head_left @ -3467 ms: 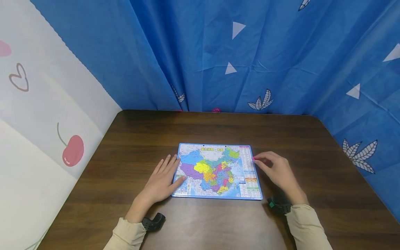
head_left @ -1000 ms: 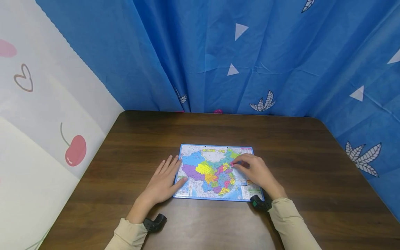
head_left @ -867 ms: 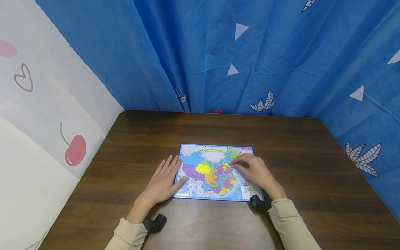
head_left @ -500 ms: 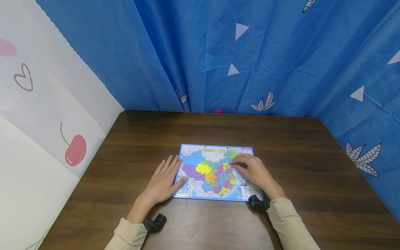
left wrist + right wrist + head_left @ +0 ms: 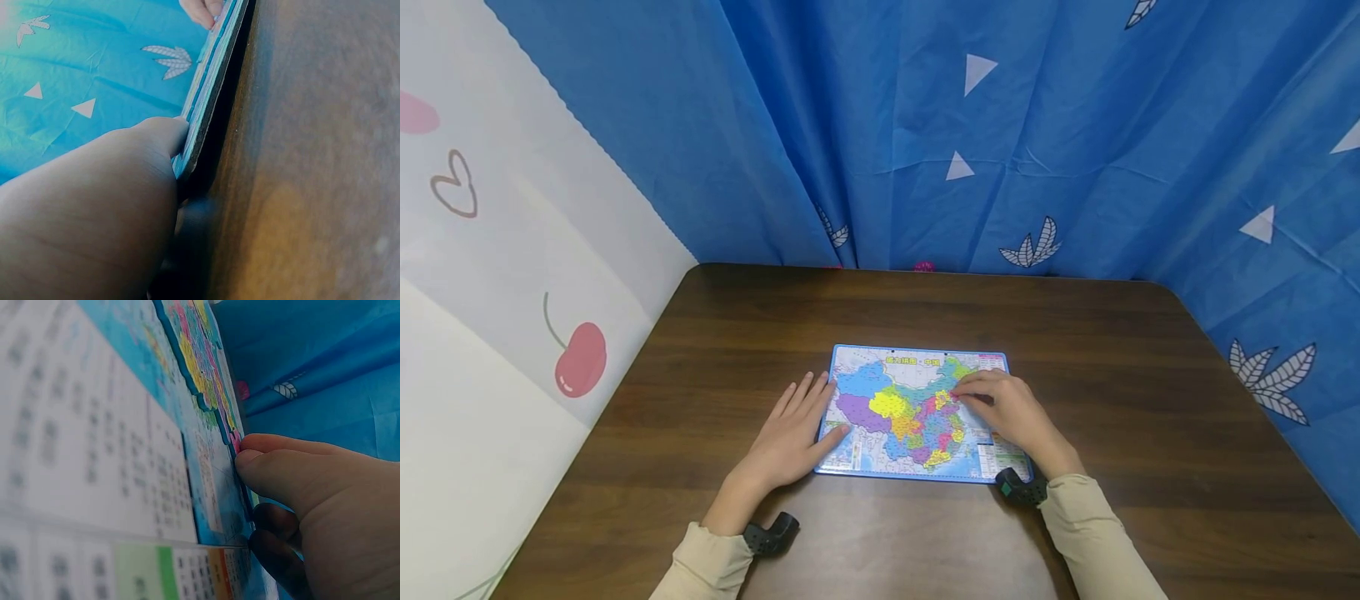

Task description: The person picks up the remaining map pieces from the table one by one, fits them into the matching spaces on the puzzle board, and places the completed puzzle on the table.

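A map puzzle board (image 5: 887, 467) with a blue rim and bright coloured regions lies on the table in the head view. My left hand (image 5: 786, 442) rests flat on its left edge, fingers spread and straight, thumb on the lower left corner. Over the map's right part, my right hand (image 5: 1011, 408) pinches a small pink puzzle piece (image 5: 235, 441) between thumb and index finger, right at the edge of the coloured regions. Most of that piece is hidden behind the fingertips. The left wrist view shows the left thumb (image 5: 165, 134) on the board's edge.
The dark wooden table (image 5: 737, 325) extends around the board on all sides. A blue curtain (image 5: 910, 125) hangs behind it, and a white patterned wall covering (image 5: 497, 250) stands at the left. Black wrist cameras sit at both wrists, the right one (image 5: 1021, 487) overlapping the board's lower right corner.
From beside the board's right edge, my right hand has carried the pink piece left onto the map. During the last second it has shifted only slightly left. The left hand stays put.
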Tool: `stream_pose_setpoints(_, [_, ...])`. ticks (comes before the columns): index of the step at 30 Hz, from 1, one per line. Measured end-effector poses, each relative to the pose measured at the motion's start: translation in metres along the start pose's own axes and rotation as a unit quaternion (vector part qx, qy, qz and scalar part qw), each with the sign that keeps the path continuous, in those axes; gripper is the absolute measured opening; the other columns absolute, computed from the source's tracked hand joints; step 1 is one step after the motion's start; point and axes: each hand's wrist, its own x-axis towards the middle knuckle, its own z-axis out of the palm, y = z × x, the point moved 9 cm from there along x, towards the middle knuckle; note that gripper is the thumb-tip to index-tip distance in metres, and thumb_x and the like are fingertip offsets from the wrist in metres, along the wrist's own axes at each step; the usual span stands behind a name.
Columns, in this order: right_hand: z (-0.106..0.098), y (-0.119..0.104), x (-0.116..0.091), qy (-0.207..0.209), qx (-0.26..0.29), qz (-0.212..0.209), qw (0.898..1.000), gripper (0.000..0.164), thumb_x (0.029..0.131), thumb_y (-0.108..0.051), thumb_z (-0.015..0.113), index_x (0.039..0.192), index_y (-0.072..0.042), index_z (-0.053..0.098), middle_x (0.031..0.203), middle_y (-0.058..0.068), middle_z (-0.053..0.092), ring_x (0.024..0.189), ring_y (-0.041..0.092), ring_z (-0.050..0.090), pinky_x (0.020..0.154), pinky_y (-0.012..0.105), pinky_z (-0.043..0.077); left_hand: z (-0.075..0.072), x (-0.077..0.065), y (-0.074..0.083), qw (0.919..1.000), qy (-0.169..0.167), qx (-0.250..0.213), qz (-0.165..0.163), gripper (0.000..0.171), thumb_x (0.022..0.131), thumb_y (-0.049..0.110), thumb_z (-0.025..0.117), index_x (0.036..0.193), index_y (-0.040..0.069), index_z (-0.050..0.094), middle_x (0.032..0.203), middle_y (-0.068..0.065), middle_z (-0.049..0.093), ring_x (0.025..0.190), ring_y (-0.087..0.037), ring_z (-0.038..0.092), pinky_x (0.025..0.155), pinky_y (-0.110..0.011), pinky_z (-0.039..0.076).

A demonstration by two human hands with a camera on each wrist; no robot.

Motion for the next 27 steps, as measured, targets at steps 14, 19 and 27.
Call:
stream_pose_setpoints(14, [0.005, 0.002, -0.002, -0.008, -0.009, 0.008, 1.0, 0.023, 0.089, -0.016, 0.082, 0.112, -0.019, 0.081, 0.116, 0.001, 0.072, 0.114, 0.024, 0.067, 0.1, 0.046, 0.057, -0.001, -0.001, 0.002, 1.0, 0.008, -0.003, 0.0, 0.081, 0.102, 0.058, 0.049, 0.163, 0.008, 0.028, 0.172, -0.01, 0.018, 0.161, -0.032, 0.009, 0.129, -0.054, 0.007])
stream_pose_setpoints(19, [0.005, 0.006, -0.006, 0.013, 0.022, 0.017, 1.0, 0.024, 0.09, -0.014, 0.082, 0.113, -0.018, 0.08, 0.113, -0.001, 0.073, 0.107, 0.02, 0.069, 0.094, 0.043, 0.06, -0.001, 0.0, 0.002, 1.0, 0.001, 0.0, -0.001, 0.082, 0.102, 0.058, 0.049, 0.163, 0.008, 0.028, 0.172, -0.01, 0.017, 0.161, -0.032, 0.007, 0.13, -0.054, 0.006])
stream_pose_setpoints(27, [-0.008, 0.015, -0.022, 0.106, 0.03, 0.022, 0.994, 0.025, 0.092, -0.012, 0.079, 0.116, -0.014, 0.077, 0.117, 0.003, 0.072, 0.103, 0.02, 0.068, 0.086, 0.042, 0.062, 0.0, -0.001, 0.001, 1.0, -0.001, 0.0, 0.0, 0.082, 0.102, 0.058, 0.048, 0.163, 0.008, 0.027, 0.172, -0.01, 0.015, 0.161, -0.031, 0.006, 0.13, -0.054, 0.005])
